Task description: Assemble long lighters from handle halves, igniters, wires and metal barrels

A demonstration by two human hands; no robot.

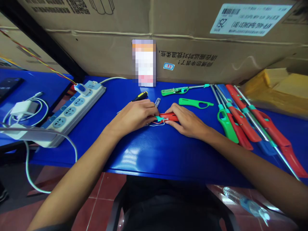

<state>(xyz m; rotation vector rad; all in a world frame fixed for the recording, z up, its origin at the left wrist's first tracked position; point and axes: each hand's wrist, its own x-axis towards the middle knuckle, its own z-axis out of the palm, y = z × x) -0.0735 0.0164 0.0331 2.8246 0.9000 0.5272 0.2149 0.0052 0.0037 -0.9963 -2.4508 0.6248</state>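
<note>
Left hand (141,114) and right hand (190,122) both got fingers pinching the red lighter (171,116) mid-frame, white wire (158,125) poking out.

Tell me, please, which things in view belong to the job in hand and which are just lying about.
Likely part of the job:
opened red lighter, between the left hand and right hand
screwdriver
opened green lighter
green cover
other lighters

Probably just lying about:
power strip
charger
cardboard box
bottle, on the floor
</note>
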